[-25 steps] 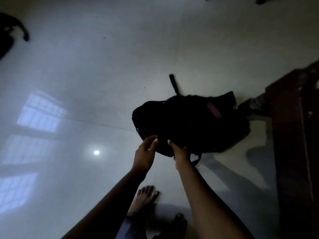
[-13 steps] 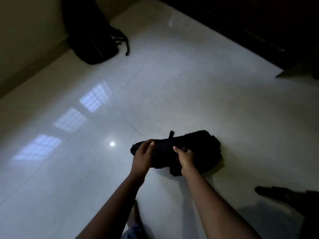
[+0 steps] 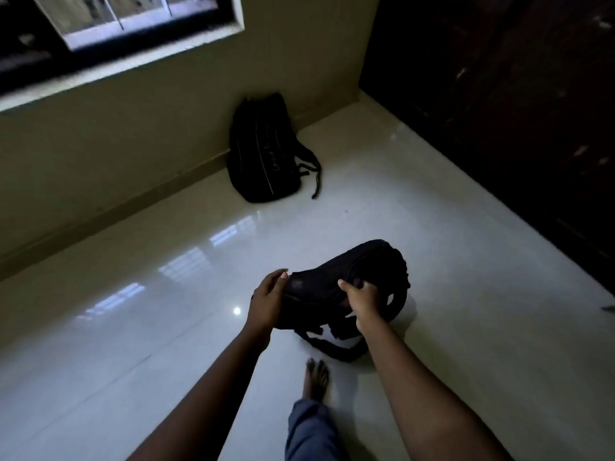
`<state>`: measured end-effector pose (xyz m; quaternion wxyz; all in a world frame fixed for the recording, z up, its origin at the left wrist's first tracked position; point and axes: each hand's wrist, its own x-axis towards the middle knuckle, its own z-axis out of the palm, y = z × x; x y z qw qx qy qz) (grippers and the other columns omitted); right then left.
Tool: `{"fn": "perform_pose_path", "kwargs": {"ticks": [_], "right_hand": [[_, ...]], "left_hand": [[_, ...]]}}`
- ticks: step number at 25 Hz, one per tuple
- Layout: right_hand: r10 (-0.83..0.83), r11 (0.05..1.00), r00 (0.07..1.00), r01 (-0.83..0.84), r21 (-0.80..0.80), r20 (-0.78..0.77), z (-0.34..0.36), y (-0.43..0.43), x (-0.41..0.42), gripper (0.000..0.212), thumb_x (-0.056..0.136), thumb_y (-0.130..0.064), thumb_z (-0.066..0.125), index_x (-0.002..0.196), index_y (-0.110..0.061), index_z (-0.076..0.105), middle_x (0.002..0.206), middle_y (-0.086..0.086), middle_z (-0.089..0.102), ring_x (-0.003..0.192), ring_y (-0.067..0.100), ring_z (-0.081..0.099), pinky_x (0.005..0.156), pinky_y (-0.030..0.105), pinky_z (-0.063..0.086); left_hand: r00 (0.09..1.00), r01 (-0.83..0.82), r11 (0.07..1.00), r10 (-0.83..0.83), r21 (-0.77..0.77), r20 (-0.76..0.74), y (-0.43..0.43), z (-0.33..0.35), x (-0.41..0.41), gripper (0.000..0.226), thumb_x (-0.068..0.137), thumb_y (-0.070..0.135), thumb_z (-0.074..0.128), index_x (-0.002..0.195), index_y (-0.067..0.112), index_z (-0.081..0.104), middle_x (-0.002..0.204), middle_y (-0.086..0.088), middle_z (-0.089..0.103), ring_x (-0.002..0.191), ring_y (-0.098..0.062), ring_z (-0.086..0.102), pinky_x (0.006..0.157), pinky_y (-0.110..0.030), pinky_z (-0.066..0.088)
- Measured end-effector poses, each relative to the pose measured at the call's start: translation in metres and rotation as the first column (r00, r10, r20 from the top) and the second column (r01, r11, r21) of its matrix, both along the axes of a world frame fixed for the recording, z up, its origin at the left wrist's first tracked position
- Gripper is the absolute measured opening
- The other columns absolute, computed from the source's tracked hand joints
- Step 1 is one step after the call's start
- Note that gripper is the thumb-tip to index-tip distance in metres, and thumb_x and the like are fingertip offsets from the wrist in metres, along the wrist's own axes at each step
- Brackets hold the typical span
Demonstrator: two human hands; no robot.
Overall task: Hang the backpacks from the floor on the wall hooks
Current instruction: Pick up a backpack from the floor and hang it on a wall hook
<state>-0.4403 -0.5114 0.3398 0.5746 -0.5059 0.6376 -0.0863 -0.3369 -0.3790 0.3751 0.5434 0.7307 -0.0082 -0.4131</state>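
Head view, dim room. Both bare hands hold a black fabric backpack point(image 3: 349, 277) lifted off the glossy pale tiled floor point(image 3: 466, 311), out in front of the person at about the middle of the frame. Left hand point(image 3: 266, 302): fingers curved over the near left end of the bag, thumb on top, palm against the fabric; a grip around the end, not a flat rest. Right hand point(image 3: 364, 302): fingers curled tight into the fabric near the bag's upper middle, closed on a fold or handle; which of the two cannot be told in this light. The bag lies roughly on its side between the hands, its far end bulging up and to the right; a dark padded shoulder strap point(image 3: 336, 349) loops down beneath it, and whether its lowest part touches the floor cannot be told. A bare foot point(image 3: 316, 377) stands on the tiles just below the strap, with a blue trouser leg point(image 3: 309, 434) beneath it. A second black backpack with thin pale lines on its face point(image 3: 263, 151) sits on the floor well apart from the first, leaning against the beige wall point(image 3: 116, 151) under a window point(image 3: 126, 18), straps trailing to its right. Dark wooden furniture point(image 3: 499, 111) fills the right side.
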Motion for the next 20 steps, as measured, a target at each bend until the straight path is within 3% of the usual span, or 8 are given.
{"fn": "perform_pose_path", "kwargs": {"ticks": [5,6,8,10,14,17,20], "right_hand": [[0.092,0.994,0.994,-0.095,-0.051,-0.054,0.002,-0.115,0.112,0.029,0.083,-0.015,0.067,0.103,0.005,0.063,0.110,0.021,0.066,0.102,0.036,0.062,0.090,0.040,0.049],[0.110,0.992,0.991,-0.114,-0.055,-0.073,-0.001,-0.134,0.132,0.029,0.083,-0.015,0.067,0.103,0.005,0.063,0.110,0.022,0.066,0.102,0.037,0.062,0.089,0.040,0.049],[0.128,0.988,0.983,-0.138,-0.076,-0.129,-0.014,-0.170,0.176,0.031,0.082,-0.016,0.067,0.103,0.006,0.063,0.111,0.023,0.066,0.102,0.039,0.062,0.091,0.042,0.050],[0.130,0.983,0.973,-0.152,-0.104,-0.192,-0.033,-0.206,0.223,0.031,0.081,-0.017,0.068,0.101,0.006,0.064,0.108,0.025,0.067,0.101,0.040,0.063,0.091,0.046,0.050],[0.138,0.960,0.942,-0.203,-0.192,-0.304,-0.091,-0.260,0.331,0.028,0.080,-0.016,0.067,0.092,0.009,0.065,0.101,0.028,0.069,0.097,0.040,0.064,0.086,0.043,0.051],[0.253,0.914,0.900,-0.343,-0.218,-0.355,-0.176,-0.287,0.424,0.026,0.081,-0.015,0.066,0.091,0.009,0.066,0.100,0.027,0.069,0.096,0.038,0.064,0.083,0.038,0.049],[0.380,0.847,0.871,-0.463,-0.261,-0.313,-0.259,-0.297,0.506,0.023,0.079,-0.018,0.068,0.082,0.005,0.067,0.093,0.023,0.071,0.089,0.036,0.065,0.077,0.034,0.049]], "left_hand": [[0.995,-0.103,0.995,0.103,0.003,-0.001,-0.098,0.004,0.101,0.031,0.095,0.029,0.046,0.121,0.018,0.057,0.121,-0.002,0.059,0.094,-0.010,0.057,0.049,-0.010,0.046],[0.993,-0.121,0.993,0.121,-0.009,-0.003,-0.117,-0.002,0.124,0.032,0.095,0.029,0.046,0.123,0.017,0.056,0.122,-0.003,0.059,0.097,-0.011,0.057,0.048,-0.008,0.047],[0.991,-0.137,0.991,0.137,-0.004,0.016,-0.153,-0.012,0.174,0.035,0.095,0.029,0.045,0.127,0.016,0.053,0.130,-0.005,0.057,0.116,-0.019,0.054,0.073,-0.012,0.047],[0.990,-0.143,0.990,0.143,0.002,0.000,-0.185,-0.034,0.226,0.040,0.095,0.029,0.045,0.132,0.014,0.048,0.136,-0.007,0.053,0.127,-0.021,0.048,0.095,-0.022,0.034],[0.980,-0.194,0.979,0.196,0.057,-0.028,-0.235,-0.100,0.328,0.044,0.095,0.029,0.047,0.135,0.013,0.043,0.140,-0.010,0.048,0.129,-0.021,0.044,0.096,-0.026,0.032],[0.961,-0.271,0.954,0.276,0.129,-0.023,-0.270,-0.190,0.413,0.051,0.092,0.030,0.052,0.138,0.013,0.038,0.142,-0.010,0.045,0.129,-0.022,0.043,0.099,-0.029,0.034],[0.947,-0.309,0.938,0.319,0.157,-0.038,-0.290,-0.294,0.472,0.063,0.089,0.028,0.058,0.143,0.012,0.029,0.145,-0.011,0.040,0.131,-0.023,0.042,0.103,-0.031,0.035]]}}
